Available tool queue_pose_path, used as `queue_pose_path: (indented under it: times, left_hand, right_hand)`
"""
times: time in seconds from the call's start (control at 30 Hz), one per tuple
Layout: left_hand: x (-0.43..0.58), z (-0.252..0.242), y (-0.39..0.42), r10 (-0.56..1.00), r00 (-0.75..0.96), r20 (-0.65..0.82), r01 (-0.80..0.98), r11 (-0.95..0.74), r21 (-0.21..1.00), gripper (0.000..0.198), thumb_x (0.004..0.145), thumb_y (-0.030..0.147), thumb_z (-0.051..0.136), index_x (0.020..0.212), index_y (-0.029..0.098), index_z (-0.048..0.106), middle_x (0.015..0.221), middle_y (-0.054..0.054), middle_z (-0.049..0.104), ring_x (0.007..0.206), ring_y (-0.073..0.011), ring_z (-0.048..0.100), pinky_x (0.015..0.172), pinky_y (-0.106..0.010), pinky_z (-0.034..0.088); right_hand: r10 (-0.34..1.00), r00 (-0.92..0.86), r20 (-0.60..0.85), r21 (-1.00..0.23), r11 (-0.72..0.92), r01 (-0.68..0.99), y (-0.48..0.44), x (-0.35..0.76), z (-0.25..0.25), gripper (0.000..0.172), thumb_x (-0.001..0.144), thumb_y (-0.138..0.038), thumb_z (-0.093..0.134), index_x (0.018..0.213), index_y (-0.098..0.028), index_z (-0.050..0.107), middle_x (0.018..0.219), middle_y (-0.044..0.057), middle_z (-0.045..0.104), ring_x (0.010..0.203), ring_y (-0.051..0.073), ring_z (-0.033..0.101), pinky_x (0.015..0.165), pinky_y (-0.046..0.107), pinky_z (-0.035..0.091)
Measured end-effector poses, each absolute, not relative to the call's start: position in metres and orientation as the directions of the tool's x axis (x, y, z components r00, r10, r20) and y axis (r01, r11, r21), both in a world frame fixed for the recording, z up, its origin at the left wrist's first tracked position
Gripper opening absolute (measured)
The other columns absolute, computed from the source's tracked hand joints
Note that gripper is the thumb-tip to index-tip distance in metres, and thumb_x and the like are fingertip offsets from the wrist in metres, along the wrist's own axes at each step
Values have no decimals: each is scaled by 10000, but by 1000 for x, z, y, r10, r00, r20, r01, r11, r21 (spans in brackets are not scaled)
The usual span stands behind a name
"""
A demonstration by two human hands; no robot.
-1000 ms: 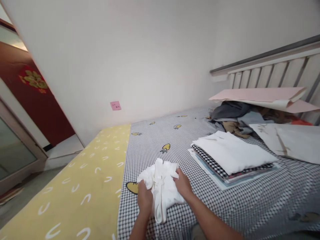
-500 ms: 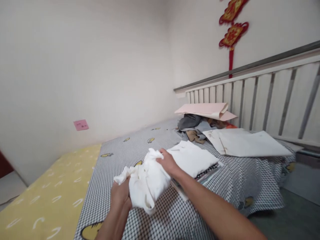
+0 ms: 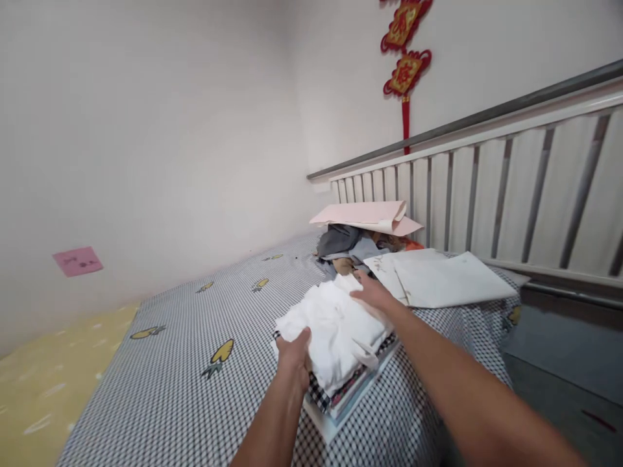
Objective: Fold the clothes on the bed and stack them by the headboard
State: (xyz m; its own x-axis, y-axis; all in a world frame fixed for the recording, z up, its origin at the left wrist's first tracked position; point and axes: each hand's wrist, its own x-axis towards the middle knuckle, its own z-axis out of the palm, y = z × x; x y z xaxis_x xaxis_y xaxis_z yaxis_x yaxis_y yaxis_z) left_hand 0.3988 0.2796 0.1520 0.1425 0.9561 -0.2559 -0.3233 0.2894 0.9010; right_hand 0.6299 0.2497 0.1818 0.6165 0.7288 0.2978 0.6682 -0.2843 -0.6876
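A crumpled white cloth [image 3: 331,327] lies on top of a stack of folded clothes [image 3: 341,399] near the middle of the bed. My left hand [image 3: 293,357] is at the near left side of the stack, its thumb on the cloth's edge and its other fingers mostly hidden at the side. At the far right corner, my right hand [image 3: 372,293] is closed on the white cloth, with some fingertips hidden. Dark checked and pale layers show beneath the white fabric.
Behind the stack lie jumbled grey and brown clothes [image 3: 338,240] under a pink sheet [image 3: 363,213]. A folded white sheet [image 3: 448,279] lies to the right, beside the slatted headboard [image 3: 481,194]. The checked bedspread [image 3: 185,363] meets a yellow one [image 3: 53,376] at left.
Both hands have moved right with the white cloth, which now rests spread on the folded stack instead of being held bunched beside it. The view has turned right.
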Motion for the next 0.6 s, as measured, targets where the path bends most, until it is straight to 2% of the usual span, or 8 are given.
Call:
queue_pose_path:
  times: [0.1, 0.17, 0.27, 0.33, 0.4, 0.47, 0.53, 0.6]
  left_hand:
    - [387, 132, 273, 893, 222, -391, -195, 434, 880, 390, 810, 185, 726, 1160, 137, 560, 874, -92, 717, 672, -187, 692, 636, -326, 587]
    - [376, 130, 272, 883, 214, -418, -150, 452, 879, 484, 827, 240, 726, 1252, 164, 507, 909, -85, 707, 626, -158, 659, 578, -286, 549]
    - [363, 135, 271, 896, 176, -408, -136, 433, 891, 566, 875, 258, 680, 1365, 218, 399, 939, -59, 688, 593, -110, 616, 544, -230, 492]
    - [357, 135, 265, 894, 176, -412, -150, 438, 887, 524, 896, 235, 647, 1359, 222, 403, 914, -47, 683, 585, -93, 607, 555, -214, 482]
    - [351, 127, 252, 885, 184, -427, -199, 459, 866, 490, 890, 198, 641, 1329, 227, 426, 897, -37, 684, 613, -92, 632, 585, -209, 492]
    - [343, 111, 235, 864, 207, -458, -273, 501, 821, 446, 880, 164, 630, 1288, 224, 461, 881, -32, 687, 659, -103, 670, 622, -215, 512]
    - [329, 88, 214, 830, 241, -503, -304, 557, 773, 413, 858, 162, 636, 1247, 213, 508, 847, -36, 691, 696, -132, 701, 655, -242, 538]
    - [309, 63, 191, 825, 248, -508, -250, 561, 789, 424, 803, 232, 705, 1206, 231, 575, 821, -48, 698, 760, -200, 732, 698, -315, 576]
  right_hand:
    - [690, 694, 208, -667, -419, 616, 245, 635, 139, 612, 851, -297, 590, 1444, -237, 454, 1301, 144, 646, 1154, 304, 615, 975, 492, 440]
    - [649, 735, 198, -648, -476, 595, 243, 633, 129, 637, 889, -270, 520, 1508, -265, 369, 1471, 149, 523, 1282, 316, 540, 1035, 566, 392]
    - [584, 769, 261, -610, -518, 600, 238, 622, 138, 628, 922, -235, 432, 1537, -293, 317, 1626, 119, 304, 1407, 304, 408, 1121, 625, 266]
    - [568, 749, 342, -572, -507, 645, 234, 605, 148, 568, 961, -281, 377, 1526, -337, 342, 1654, 78, 246, 1452, 290, 333, 1152, 637, 191]
    - [625, 676, 391, -508, -467, 724, 232, 580, 149, 514, 993, -391, 335, 1505, -417, 369, 1664, 24, 229, 1486, 301, 261, 1151, 660, 164]
    - [768, 548, 332, -417, -402, 815, 234, 550, 138, 491, 1001, -509, 283, 1477, -482, 398, 1665, -13, 236, 1501, 356, 208, 1118, 725, 161]
    - [892, 399, 213, -328, -319, 889, 238, 520, 118, 492, 997, -558, 269, 1445, -484, 457, 1659, -24, 255, 1513, 405, 134, 1098, 770, 117]
    - [936, 306, 175, -268, -254, 929, 242, 498, 97, 474, 993, -528, 331, 1429, -447, 500, 1656, -29, 261, 1529, 391, 39, 1132, 740, 28]
